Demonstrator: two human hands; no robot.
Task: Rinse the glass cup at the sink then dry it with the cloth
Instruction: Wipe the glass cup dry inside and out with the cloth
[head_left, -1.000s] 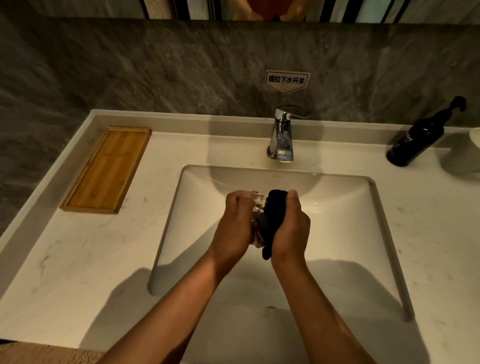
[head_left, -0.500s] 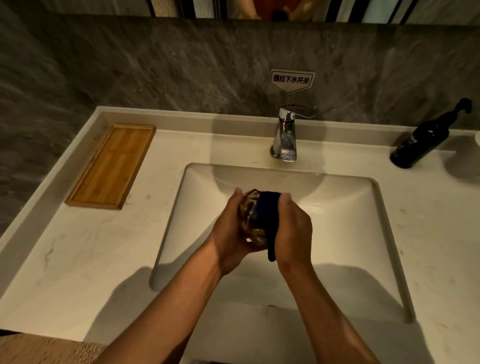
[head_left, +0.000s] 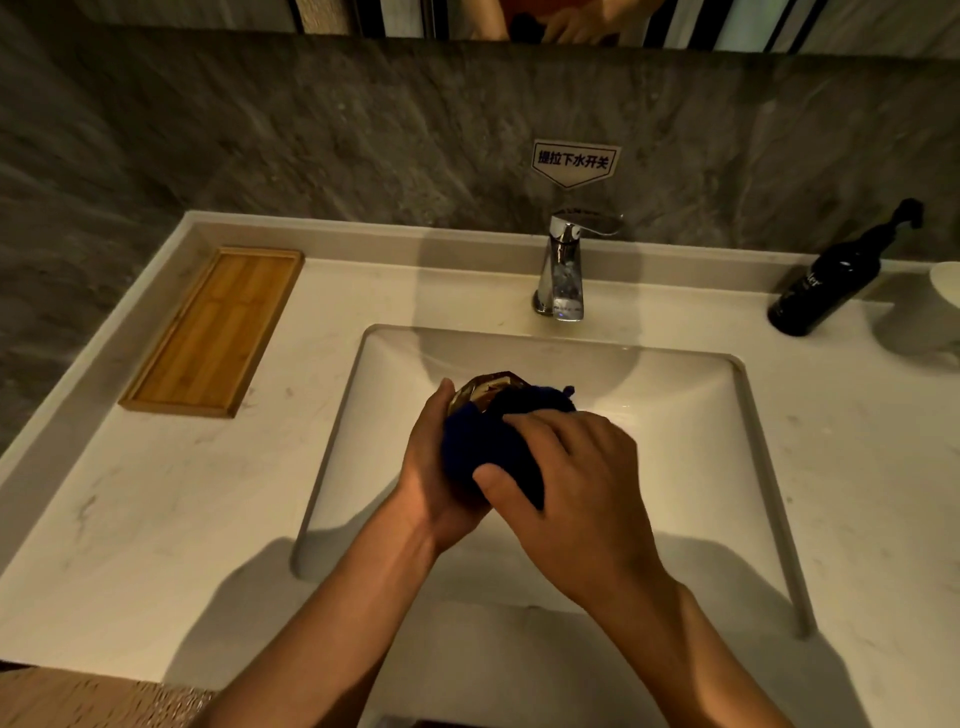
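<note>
Over the sink (head_left: 691, 415) our left hand (head_left: 431, 478) grips the cup (head_left: 480, 387) (rim tipped away), steadying it while our right hand (head_left: 576, 493) presses the cloth (head_left: 493, 447) around it to dry.

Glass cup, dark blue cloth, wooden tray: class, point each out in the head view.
glass cup (head_left: 480, 389), head view, exposed faceted end.
dark blue cloth (head_left: 488, 447), head view, bunched middle.
wooden tray (head_left: 218, 327), head view, bare floor.

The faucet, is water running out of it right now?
No, no stream falls from the faucet into the sink.
</note>
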